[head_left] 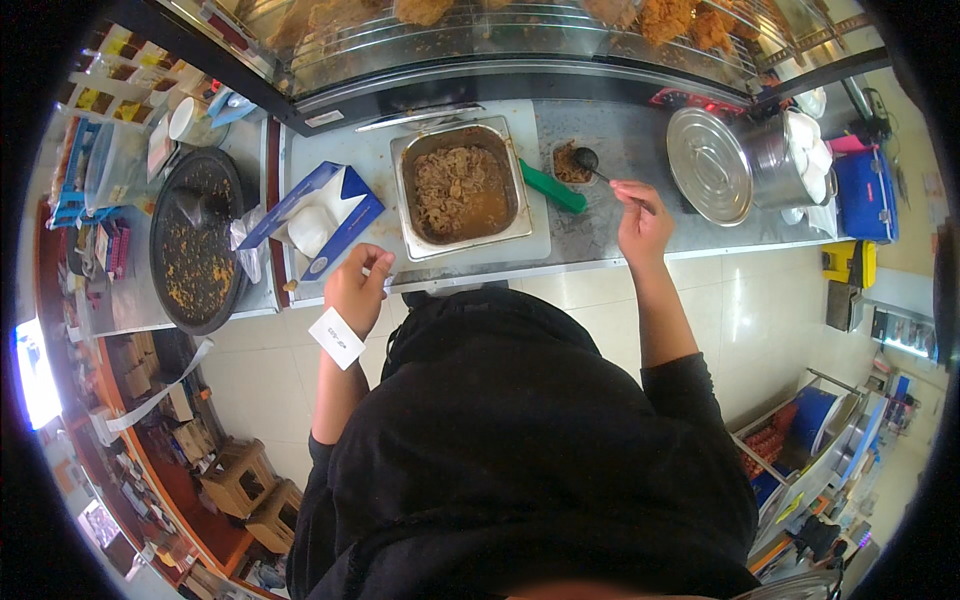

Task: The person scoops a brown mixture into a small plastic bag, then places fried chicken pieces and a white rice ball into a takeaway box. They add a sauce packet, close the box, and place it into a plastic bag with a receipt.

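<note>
Right hand (642,222) clenches a spoon (598,170) dipped into the small cup (570,163) at upper centre of the desk (600,235); a scooping step, I judge. Left hand (358,288) pinches a white card (337,338) at the desk edge, below the tray of stew (460,190); next calls for a steady lift.

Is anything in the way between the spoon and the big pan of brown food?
Yes, partly. The right hand holds the spoon with its bowl in the small cup. Between that cup and the steel pan lies a green handle, slanting beside the pan's right rim. Above it nothing visible blocks the way.
</note>
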`<action>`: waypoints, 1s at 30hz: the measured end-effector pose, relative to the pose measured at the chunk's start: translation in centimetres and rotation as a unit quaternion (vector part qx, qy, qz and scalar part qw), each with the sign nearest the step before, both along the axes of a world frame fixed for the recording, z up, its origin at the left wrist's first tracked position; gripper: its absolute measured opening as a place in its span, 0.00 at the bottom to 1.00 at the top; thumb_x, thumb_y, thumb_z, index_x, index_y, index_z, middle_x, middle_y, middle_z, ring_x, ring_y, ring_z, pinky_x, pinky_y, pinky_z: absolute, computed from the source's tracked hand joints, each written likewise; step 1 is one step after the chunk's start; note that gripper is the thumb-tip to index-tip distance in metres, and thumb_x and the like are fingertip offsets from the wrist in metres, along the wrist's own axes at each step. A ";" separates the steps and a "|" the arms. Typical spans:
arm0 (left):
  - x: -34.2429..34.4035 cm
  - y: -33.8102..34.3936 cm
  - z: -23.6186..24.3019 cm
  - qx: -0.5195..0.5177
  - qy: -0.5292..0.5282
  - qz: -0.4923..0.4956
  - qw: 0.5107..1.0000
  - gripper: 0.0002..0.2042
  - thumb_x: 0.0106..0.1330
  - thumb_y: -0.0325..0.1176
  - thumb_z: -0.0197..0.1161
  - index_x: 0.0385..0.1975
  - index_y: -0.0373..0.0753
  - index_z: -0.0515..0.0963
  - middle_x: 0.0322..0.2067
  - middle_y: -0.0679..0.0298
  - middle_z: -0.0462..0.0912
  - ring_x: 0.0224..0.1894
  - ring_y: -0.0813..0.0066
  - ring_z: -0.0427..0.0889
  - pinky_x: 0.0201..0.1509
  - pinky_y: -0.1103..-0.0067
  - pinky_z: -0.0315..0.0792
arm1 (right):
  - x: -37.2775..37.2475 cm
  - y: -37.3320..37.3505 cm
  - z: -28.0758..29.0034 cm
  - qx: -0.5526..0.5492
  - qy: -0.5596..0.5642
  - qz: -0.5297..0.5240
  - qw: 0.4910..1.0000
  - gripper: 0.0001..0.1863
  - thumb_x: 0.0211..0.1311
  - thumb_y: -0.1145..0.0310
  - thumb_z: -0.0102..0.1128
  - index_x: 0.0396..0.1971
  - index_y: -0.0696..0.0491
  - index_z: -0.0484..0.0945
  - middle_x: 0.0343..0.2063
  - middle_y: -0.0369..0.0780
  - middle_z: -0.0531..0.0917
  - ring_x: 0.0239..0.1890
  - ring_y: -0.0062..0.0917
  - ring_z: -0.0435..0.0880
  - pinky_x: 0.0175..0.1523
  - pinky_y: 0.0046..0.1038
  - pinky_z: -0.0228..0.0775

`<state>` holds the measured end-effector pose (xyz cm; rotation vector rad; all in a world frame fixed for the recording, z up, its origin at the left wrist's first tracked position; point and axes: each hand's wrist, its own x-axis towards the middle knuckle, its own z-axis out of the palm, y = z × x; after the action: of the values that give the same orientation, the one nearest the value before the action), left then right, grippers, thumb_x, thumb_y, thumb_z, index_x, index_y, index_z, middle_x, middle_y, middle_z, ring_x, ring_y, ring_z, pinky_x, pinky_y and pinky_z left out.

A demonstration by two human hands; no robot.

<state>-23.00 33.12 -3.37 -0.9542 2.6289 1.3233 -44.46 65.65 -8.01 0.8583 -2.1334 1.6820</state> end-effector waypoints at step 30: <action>-0.4 -2.4 1.1 0.006 0.043 0.016 0.999 0.10 0.67 0.38 0.61 0.36 0.36 0.78 0.28 0.59 0.83 0.22 0.70 0.81 0.29 0.74 0.72 | 0.6 -4.3 1.7 -0.296 -0.466 -0.077 0.831 0.12 0.69 0.66 0.57 0.46 0.55 0.72 0.42 0.44 0.81 0.34 0.31 0.85 0.38 0.30 0.82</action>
<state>-23.41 30.76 -2.27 -0.9635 2.6761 1.4166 -43.89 61.30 -6.28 -0.4161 -1.7806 2.7753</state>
